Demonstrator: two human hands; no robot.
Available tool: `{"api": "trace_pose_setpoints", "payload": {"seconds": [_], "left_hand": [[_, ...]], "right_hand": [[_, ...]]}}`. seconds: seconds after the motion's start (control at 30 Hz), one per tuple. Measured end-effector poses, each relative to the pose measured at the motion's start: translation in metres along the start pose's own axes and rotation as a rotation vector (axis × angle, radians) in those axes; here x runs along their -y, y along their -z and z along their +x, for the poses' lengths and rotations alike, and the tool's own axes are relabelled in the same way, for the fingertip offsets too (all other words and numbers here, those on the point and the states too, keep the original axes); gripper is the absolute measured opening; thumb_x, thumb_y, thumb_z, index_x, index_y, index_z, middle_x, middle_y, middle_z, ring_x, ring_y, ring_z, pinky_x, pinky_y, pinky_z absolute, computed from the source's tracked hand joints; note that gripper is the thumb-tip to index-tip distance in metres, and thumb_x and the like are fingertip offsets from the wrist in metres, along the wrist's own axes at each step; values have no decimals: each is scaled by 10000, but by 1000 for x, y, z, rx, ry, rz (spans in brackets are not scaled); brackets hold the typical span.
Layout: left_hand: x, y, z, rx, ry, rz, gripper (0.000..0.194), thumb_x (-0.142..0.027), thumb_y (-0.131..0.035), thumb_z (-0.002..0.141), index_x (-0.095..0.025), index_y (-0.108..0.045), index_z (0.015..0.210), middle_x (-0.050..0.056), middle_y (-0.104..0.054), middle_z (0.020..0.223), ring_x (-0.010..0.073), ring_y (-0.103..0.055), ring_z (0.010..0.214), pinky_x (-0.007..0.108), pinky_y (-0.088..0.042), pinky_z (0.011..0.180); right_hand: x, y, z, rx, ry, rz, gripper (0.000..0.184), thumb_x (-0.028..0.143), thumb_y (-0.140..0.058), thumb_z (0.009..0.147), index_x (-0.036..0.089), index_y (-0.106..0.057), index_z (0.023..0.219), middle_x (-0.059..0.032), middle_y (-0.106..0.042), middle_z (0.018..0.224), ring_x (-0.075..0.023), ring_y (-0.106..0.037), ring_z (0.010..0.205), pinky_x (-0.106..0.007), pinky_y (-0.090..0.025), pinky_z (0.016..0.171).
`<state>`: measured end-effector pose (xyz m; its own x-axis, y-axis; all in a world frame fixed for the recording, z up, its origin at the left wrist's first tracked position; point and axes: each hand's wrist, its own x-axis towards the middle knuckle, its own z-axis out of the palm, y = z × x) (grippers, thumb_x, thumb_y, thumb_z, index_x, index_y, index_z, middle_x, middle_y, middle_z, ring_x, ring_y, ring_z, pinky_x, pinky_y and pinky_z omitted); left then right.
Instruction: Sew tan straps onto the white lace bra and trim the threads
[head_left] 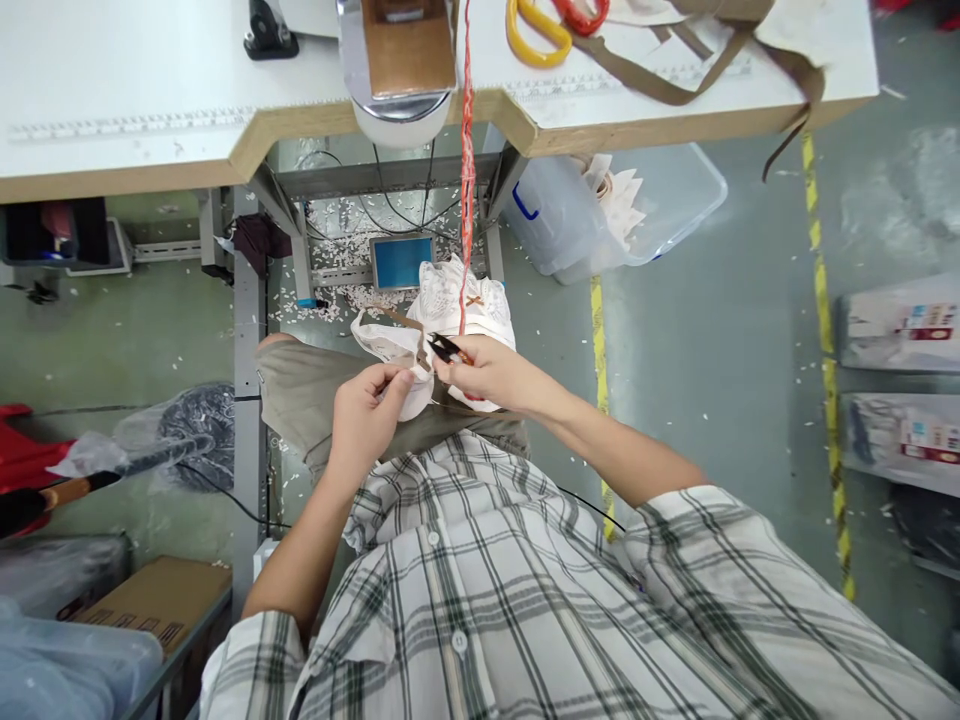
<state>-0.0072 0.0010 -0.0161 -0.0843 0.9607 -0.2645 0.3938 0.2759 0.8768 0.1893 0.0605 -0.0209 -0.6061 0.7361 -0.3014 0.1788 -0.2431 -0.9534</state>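
Note:
My left hand (365,413) pinches the edge of a white fabric piece (450,310) with a brown strap, held over my lap. My right hand (496,372) grips small black thread snips (448,348), their tips touching the fabric beside my left fingers. A red thread (466,170) hangs down from the table to the fabric. The fabric's lower part is hidden behind both hands.
A sewing machine head (397,70) sits on the white table (135,110) above. Yellow scissors (534,30) and brown straps (675,70) lie on the tabletop. A clear plastic bin (660,215) stands on the floor at right, cardboard boxes (157,600) at lower left.

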Motion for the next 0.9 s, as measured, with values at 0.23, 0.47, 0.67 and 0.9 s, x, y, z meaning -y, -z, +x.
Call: {"api": "trace_pose_setpoints", "payload": {"seconds": [0.23, 0.47, 0.67, 0.9], "left_hand": [[-3, -6, 5, 49, 101, -253, 270, -425, -669, 870, -165, -719, 816, 16, -692, 733, 131, -570, 638, 227, -443, 585], [-7, -7, 6, 103, 128, -326, 270, -421, -682, 868, -159, -714, 811, 5, -664, 699, 111, -533, 606, 215, -417, 563], [5, 0, 7, -22, 170, -350, 265, -423, -679, 873, -165, -707, 820, 10, -679, 733, 122, -560, 636, 220, -450, 587], [5, 11, 6, -104, 144, -399, 252, -416, -695, 870, -172, -702, 805, -7, -642, 694, 113, -542, 614, 213, -453, 583]], "right_hand": [[3, -6, -16, -93, 216, 110, 224, 406, -564, 964, 212, -504, 870, 11, -548, 732, -105, -484, 595, -246, -392, 579], [-10, -2, -3, -24, 245, -720, 160, 319, -390, 990, 205, -501, 980, -59, -686, 808, -174, -600, 700, -303, -410, 675], [-38, 45, -3, -270, 35, -1071, 253, 249, -385, 921, 142, -575, 1050, -116, -675, 762, -245, -589, 672, -320, -308, 620], [-50, 145, -22, -802, -239, -1132, 332, 287, -397, 989, 111, -576, 1206, -164, -676, 873, -233, -582, 728, -348, -307, 676]]}}
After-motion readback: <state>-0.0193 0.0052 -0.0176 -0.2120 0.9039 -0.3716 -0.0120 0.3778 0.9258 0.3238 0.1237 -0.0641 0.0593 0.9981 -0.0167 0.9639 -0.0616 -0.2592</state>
